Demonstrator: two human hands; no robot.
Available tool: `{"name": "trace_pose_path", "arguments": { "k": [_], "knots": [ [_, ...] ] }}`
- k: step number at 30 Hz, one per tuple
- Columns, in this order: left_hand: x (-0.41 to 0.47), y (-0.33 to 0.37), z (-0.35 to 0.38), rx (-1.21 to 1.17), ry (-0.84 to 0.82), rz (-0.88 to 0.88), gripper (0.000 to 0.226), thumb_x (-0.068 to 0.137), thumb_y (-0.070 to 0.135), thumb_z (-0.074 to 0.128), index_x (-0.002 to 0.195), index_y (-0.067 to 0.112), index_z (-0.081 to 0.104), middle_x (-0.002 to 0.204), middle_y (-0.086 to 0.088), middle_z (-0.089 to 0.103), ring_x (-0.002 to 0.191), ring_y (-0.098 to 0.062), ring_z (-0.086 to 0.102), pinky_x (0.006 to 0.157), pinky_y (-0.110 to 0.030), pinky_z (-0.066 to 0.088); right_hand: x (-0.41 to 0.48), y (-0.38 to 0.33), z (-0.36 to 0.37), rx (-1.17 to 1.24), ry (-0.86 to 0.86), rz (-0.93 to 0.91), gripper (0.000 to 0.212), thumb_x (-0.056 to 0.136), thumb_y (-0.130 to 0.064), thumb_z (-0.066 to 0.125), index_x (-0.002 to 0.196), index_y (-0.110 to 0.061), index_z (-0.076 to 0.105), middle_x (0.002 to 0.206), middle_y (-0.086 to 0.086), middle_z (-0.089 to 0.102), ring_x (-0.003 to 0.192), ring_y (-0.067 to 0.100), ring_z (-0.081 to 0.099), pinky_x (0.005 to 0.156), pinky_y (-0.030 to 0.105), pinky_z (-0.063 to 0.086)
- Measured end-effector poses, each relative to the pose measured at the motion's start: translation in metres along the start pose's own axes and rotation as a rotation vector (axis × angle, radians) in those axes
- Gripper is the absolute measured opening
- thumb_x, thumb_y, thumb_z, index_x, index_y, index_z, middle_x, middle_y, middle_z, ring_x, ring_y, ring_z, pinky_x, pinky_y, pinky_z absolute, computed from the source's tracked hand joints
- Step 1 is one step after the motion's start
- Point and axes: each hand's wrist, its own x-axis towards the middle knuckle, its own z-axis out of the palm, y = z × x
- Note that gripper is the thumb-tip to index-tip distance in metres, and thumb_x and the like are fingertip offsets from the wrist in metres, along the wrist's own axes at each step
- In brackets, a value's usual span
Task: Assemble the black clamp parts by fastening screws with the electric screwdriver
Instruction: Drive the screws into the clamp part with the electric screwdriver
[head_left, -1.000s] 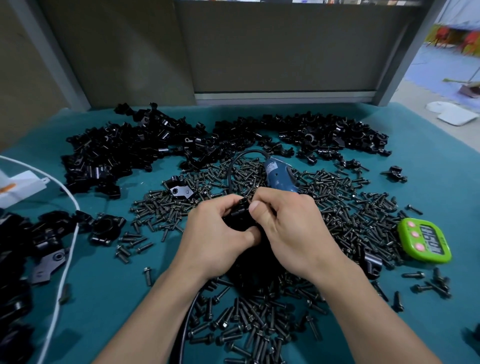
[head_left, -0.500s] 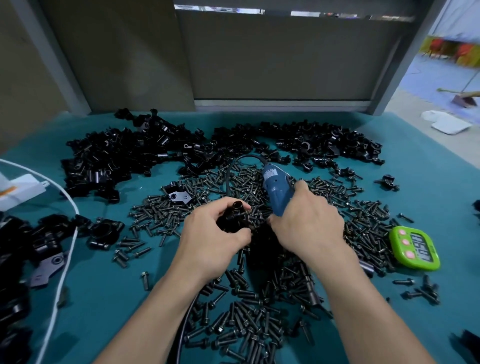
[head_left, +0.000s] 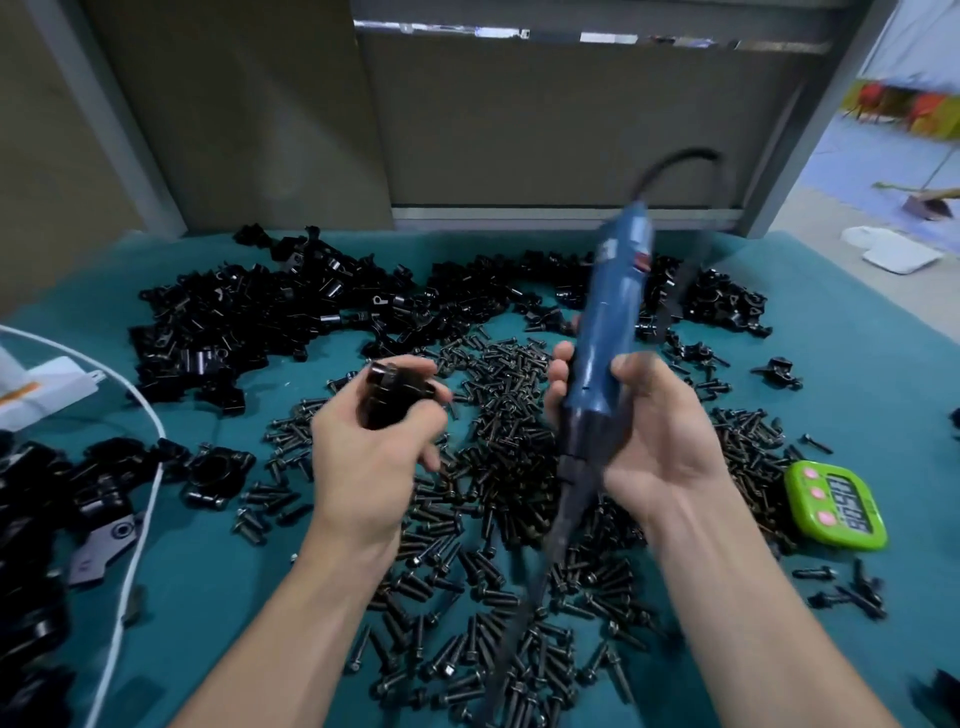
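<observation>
My left hand (head_left: 369, 457) is closed around a black clamp part (head_left: 387, 397) and holds it above the screws. In my right hand (head_left: 644, 441) the blue electric screwdriver (head_left: 608, 332) stands lifted, its cord end up and its dark tip end pointing down toward me, blurred with motion. The tool is to the right of the clamp and apart from it. A wide spread of loose black screws (head_left: 498, 467) covers the teal table (head_left: 857, 395) under both hands. Heaps of black clamp parts (head_left: 249, 317) lie along the far side.
A green timer (head_left: 834, 506) lies at the right. A white cable (head_left: 140, 499) runs down the left side beside more black clamp pieces (head_left: 47, 499). A white adapter (head_left: 47, 382) sits at the far left. Grey partition panels (head_left: 545, 130) close off the back.
My right hand took the blue screwdriver off the table and raised it upright. My left hand kept the clamp part and shifted slightly left, away from the right hand.
</observation>
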Motion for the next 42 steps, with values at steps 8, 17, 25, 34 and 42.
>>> {"name": "trace_pose_path", "arguments": {
  "k": [8,17,25,34,42],
  "knots": [
    [0.001,-0.014,0.003,0.560,-0.113,-0.142,0.024,0.069,0.020,0.082,0.081,0.039,0.073,0.078,0.014,0.074,0.065,-0.011,0.067,0.058,-0.040,0.058,0.024,0.011,0.010,0.197,0.251,-0.046,0.024,0.081,-0.013,0.073,0.096,-0.013,0.054,0.070,0.001,0.056,0.053,0.012,0.051,0.056,0.026,0.050],
    [0.001,-0.014,0.003,0.721,-0.166,-0.131,0.019,0.069,0.021,0.085,0.078,0.035,0.075,0.069,0.013,0.072,0.053,-0.014,0.066,0.045,-0.036,0.054,0.033,0.005,-0.014,0.411,0.353,-0.250,0.011,0.091,-0.003,0.058,0.091,-0.011,0.050,0.067,0.000,0.057,0.051,0.011,0.052,0.056,0.025,0.047],
    [-0.006,-0.017,0.010,0.862,-0.236,-0.088,0.014,0.075,0.019,0.082,0.070,0.020,0.068,0.067,0.014,0.067,0.041,-0.005,0.053,0.038,-0.028,0.043,0.030,0.009,-0.016,0.489,0.369,-0.293,0.009,0.091,-0.003,0.057,0.088,-0.010,0.051,0.064,0.000,0.057,0.049,0.011,0.052,0.052,0.024,0.049],
    [-0.005,-0.018,0.010,0.859,-0.230,-0.105,0.020,0.076,0.020,0.082,0.066,0.019,0.064,0.054,0.004,0.062,0.037,-0.005,0.048,0.037,-0.025,0.040,0.032,0.014,-0.015,0.451,0.328,-0.335,0.008,0.095,-0.004,0.055,0.094,-0.010,0.050,0.066,0.000,0.056,0.052,0.011,0.051,0.056,0.026,0.048],
    [-0.003,-0.019,0.008,0.750,-0.200,-0.199,0.016,0.077,0.016,0.082,0.073,0.012,0.067,0.043,0.016,0.052,0.032,-0.005,0.039,0.034,-0.019,0.032,0.033,0.020,-0.014,0.480,0.278,-0.334,0.010,0.092,-0.002,0.053,0.093,-0.011,0.049,0.067,0.002,0.055,0.052,0.013,0.052,0.056,0.027,0.051]
  ]
}}
